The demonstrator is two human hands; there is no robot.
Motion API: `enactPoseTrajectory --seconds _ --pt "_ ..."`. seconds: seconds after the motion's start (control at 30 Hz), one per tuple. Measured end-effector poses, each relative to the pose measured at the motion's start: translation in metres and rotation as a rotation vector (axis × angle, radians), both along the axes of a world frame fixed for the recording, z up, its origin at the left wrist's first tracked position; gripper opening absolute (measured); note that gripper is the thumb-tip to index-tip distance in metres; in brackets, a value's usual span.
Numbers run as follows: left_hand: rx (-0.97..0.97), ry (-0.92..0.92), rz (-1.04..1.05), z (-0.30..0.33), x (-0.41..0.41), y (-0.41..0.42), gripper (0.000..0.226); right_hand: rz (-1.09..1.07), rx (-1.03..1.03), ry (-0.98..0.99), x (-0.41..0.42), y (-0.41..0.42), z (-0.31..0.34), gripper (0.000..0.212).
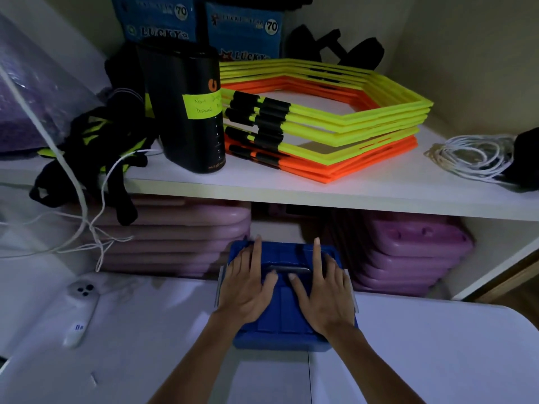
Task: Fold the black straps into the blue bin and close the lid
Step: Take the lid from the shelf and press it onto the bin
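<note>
Two hands lie flat on one blue lid (287, 316), and the lid sits down on the blue bin (280, 344), which stands on the white table (423, 351) at its far edge, right in front of the shelf unit. The left hand (248, 284) presses the lid's left half with fingers straight and spread; the right hand (323, 287) does the same on the right half, and neither is curled round anything. Between the two thumbs runs one dark handle (288, 270). No straps show at the bin.

One white remote (80, 310) lies toward the table's left edge. Behind the bin, two stacks of purple boards (408, 258) fill the lower compartment. On the shelf (291, 191) above: one black cylinder (186, 112) with a yellow label, one pile of yellow and orange hexagon rings (335, 118), one coil of white cord (472, 156) at the right end, and one bundle of black and yellow straps (87, 153) hanging over the left front edge.
</note>
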State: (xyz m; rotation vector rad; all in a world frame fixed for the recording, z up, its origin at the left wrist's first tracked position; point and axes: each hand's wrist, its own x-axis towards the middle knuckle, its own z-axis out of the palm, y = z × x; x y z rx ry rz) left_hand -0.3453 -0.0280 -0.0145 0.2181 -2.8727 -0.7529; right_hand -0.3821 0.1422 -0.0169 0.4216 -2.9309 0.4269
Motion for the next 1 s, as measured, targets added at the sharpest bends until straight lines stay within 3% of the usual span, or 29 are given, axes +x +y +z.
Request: enactPoseTrajectory --seconds 0.13,0.2,0.33,0.4,0.47,0.53,0.6,0.67,0.77,0.9,0.97,1.0 --pt "-0.218 -0.07 0.134 -0.008 -0.011 0.017 0.063 0.046 0.153 -0.068 -0.001 0.0 -0.002 0.074" --pt "-0.235 -0.136 0.156 -0.007 -0.014 0.024 0.062 0.056 0.173 -0.103 -0.001 0.002 -0.004 0.072" --pt "-0.348 -0.081 0.363 -0.001 0.008 -0.004 0.067 0.049 0.169 -0.117 -0.002 0.0 -0.008 0.071" --pt "-0.246 -0.162 0.451 -0.001 0.021 -0.023 0.081 0.054 0.166 -0.124 -0.003 -0.001 -0.01 0.07" --pt "0.03 -0.255 0.418 -0.008 0.023 -0.029 0.088 0.052 0.132 -0.127 -0.003 -0.001 -0.01 0.072" --pt "0.414 -0.224 0.356 -0.004 0.02 -0.025 0.087 0.044 0.123 -0.12 -0.003 0.0 -0.011 0.073" --pt "0.524 -0.091 0.347 -0.001 0.02 -0.022 0.084 0.041 0.128 -0.113 -0.003 0.0 -0.012 0.072" --pt "0.412 0.003 0.354 0.003 0.02 -0.018 0.075 0.042 0.135 -0.119 -0.003 0.001 -0.012 0.072" --pt "0.171 -0.027 0.32 0.005 0.019 -0.002 0.064 0.047 0.134 -0.125 -0.003 0.001 -0.013 0.071" --pt "-0.294 -0.109 0.204 -0.004 0.019 0.019 0.08 0.05 0.138 -0.123 -0.004 0.0 -0.014 0.072" --pt "-0.408 -0.064 0.155 -0.013 0.015 0.024 0.05 0.06 0.153 -0.148 -0.004 0.001 -0.01 0.074" --pt "-0.383 -0.114 0.126 -0.012 0.015 0.025 0.051 0.07 0.149 -0.171 -0.004 0.003 -0.007 0.075"
